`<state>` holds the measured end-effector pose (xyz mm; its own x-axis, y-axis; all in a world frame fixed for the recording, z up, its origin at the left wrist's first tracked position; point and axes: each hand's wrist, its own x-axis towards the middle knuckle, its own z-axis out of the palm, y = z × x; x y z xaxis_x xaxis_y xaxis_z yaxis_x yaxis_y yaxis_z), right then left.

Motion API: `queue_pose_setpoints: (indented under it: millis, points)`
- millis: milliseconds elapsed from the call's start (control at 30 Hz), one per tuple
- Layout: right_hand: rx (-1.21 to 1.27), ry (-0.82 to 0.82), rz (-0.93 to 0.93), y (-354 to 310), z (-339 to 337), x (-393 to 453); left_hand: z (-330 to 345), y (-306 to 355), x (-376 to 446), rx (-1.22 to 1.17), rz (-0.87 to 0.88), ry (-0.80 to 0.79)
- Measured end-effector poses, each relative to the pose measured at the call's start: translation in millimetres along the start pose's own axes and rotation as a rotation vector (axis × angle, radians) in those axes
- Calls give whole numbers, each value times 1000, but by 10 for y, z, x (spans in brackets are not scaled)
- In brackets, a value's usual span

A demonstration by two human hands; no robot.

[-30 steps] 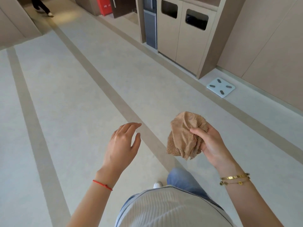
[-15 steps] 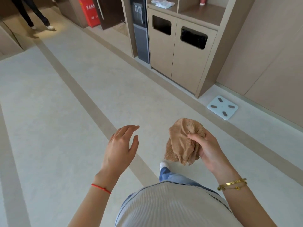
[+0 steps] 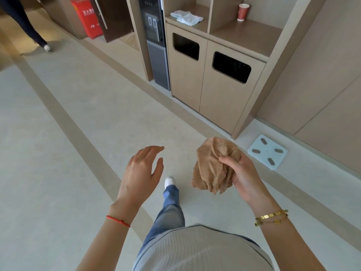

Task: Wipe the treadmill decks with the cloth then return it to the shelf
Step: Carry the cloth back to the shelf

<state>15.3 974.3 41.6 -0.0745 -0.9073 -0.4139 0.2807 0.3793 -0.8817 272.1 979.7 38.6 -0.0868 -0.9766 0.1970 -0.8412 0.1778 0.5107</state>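
A crumpled tan cloth [image 3: 212,165] hangs bunched in my right hand [image 3: 242,177], held out at waist height in front of me. My left hand [image 3: 141,173] floats beside it, about a hand's width to the left, fingers apart and holding nothing. Ahead and to the right stands a wooden shelf unit [image 3: 246,34] with open compartments above two bin doors. No treadmill is in view.
A pale cloth [image 3: 186,17] lies in the left shelf compartment; a red paper cup [image 3: 242,11] stands in the right one. A water dispenser [image 3: 155,42], a red fire cabinet [image 3: 87,18], a floor scale [image 3: 267,151] and another person's legs [image 3: 25,24] are around.
The view has lifted and moved toward the shelf unit, bringing its compartments into sight. Both hands keep their pose, the cloth still bunched in my right hand. My foot has stepped forward.
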Motion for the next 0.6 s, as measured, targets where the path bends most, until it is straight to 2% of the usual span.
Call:
queue_pose_setpoints:
  millis: [367, 600]
  points:
    - [80, 101, -82, -814, 834, 2176, -24, -822, 2721, 1, 191, -22]
    - [116, 248, -108, -1283, 1079, 3064, 62, -1016, 4151, 7, 332, -104]
